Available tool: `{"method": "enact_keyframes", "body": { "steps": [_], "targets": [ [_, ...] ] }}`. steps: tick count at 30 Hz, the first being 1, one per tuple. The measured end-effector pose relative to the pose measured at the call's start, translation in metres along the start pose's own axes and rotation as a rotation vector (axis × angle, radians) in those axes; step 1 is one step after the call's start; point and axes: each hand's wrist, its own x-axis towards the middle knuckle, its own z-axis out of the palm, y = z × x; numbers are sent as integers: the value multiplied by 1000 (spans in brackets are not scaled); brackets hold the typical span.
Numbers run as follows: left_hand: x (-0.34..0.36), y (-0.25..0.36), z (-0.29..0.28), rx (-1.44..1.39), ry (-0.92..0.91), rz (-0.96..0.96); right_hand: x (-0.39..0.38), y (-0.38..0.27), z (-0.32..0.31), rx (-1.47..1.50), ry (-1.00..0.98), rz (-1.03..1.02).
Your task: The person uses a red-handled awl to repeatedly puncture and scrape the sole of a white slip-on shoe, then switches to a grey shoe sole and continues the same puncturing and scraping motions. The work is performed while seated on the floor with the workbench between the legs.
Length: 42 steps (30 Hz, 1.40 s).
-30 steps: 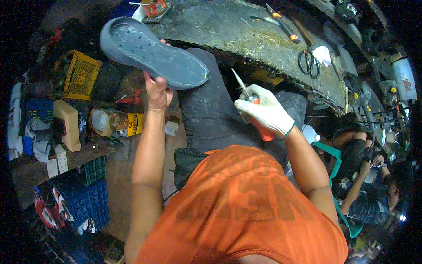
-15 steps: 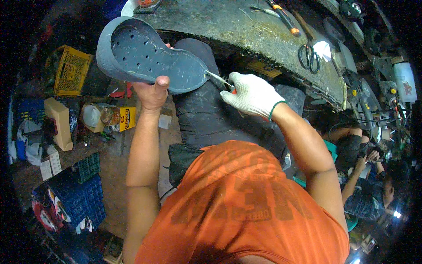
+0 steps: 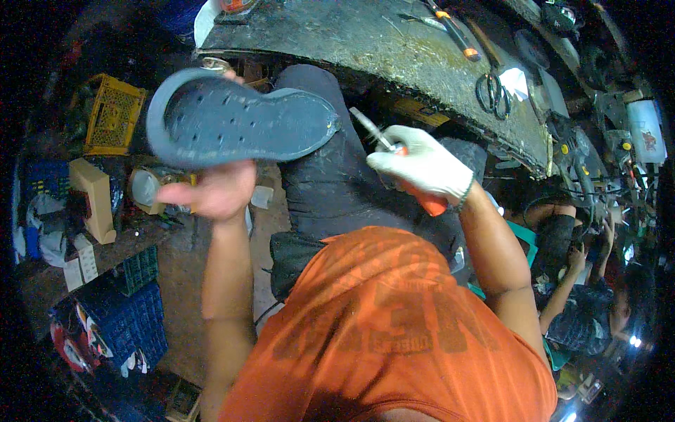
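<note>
A dark grey shoe sole, dotted with small holes and raised around its heel end, lies tilted over my left thigh. My bare left hand supports it from underneath, the thumb stretched out to the left. Fingertips show past the sole's far edge; the rest of that grip is hidden. In a white knitted glove, my right hand is closed around a cutter knife with an orange handle. The metal blade points up and left, just short of the sole's narrow tip and apart from it.
On the worn workbench ahead lie an orange-and-black handled tool and black scissors. A yellow crate and a blue crate stand at the left. Another person sits at the right.
The blade has come away from the sole's tip, and my right hand has moved slightly right and nearer. The sole has turned flatter; my left thumb has swung off its edge.
</note>
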Motion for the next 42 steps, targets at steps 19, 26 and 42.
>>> {"method": "enact_keyframes", "body": {
  "steps": [19, 26, 42],
  "targets": [
    [-34, -18, 8, -385, -140, -755, 38, -45, 15, 599, 129, -273],
    [-1, -65, 9, 13, -27, -527, 17, -45, 19, 495, 202, -339],
    [28, -39, -1, 363, 235, -627, 7, -17, 59, -224, 125, -212]
  ]
}}
